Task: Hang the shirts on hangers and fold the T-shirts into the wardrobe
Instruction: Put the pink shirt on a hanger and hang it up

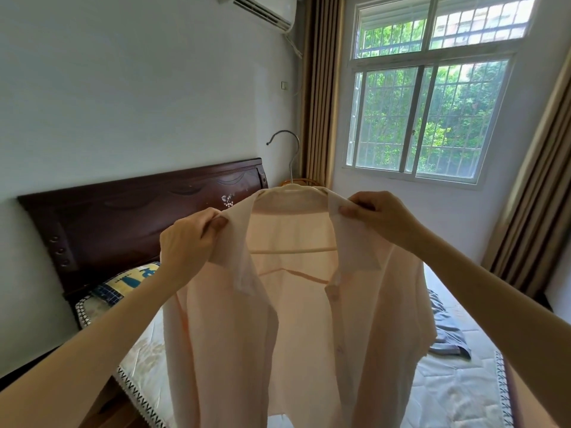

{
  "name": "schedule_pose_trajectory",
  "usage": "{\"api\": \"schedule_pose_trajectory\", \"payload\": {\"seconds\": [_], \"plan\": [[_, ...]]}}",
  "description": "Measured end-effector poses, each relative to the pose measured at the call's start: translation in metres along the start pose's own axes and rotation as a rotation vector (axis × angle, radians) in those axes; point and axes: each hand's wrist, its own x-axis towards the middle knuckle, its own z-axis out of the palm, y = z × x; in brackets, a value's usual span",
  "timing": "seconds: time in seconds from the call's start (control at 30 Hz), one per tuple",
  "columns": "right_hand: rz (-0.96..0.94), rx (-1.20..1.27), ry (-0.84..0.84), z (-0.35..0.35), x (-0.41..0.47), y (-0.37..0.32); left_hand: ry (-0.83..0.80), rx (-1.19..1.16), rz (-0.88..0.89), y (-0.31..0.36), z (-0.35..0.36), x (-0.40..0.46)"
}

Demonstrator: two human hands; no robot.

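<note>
No text, label, brand, number or sign can be read anywhere in the view. The pillow (123, 284) by the headboard carries large blue shapes on a yellow ground that may be letters, but they are cut off and too distorted to make out. The headboard (139, 217) bears only a small pale flower motif, not writing. The air conditioner (262, 9) high on the wall shows no legible brand mark.
</note>
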Motion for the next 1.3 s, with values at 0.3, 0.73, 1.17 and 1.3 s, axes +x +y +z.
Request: {"api": "schedule_pose_trajectory", "payload": {"seconds": [0.3, 0.73, 1.17, 1.3], "plan": [[-0.060, 0.036, 0.012, 0.033, 0.033, -0.001, -0.062, 0.029, 0.005, -0.030, -0.020, 0.003], [-0.356, 0.194, -0.155, 0.150, 0.099, -0.056, 0.006, 0.358, -0.309, -0.069, -0.114, -0.057], [-0.452, 0.361, -0.330, 0.302, 0.131, -0.169, 0.092, 0.603, -0.466, -0.162, -0.211, -0.107], [-0.452, 0.357, -0.346, 0.347, 0.146, -0.209, 0.101, 0.625, -0.492, -0.212, -0.233, -0.113]]}}
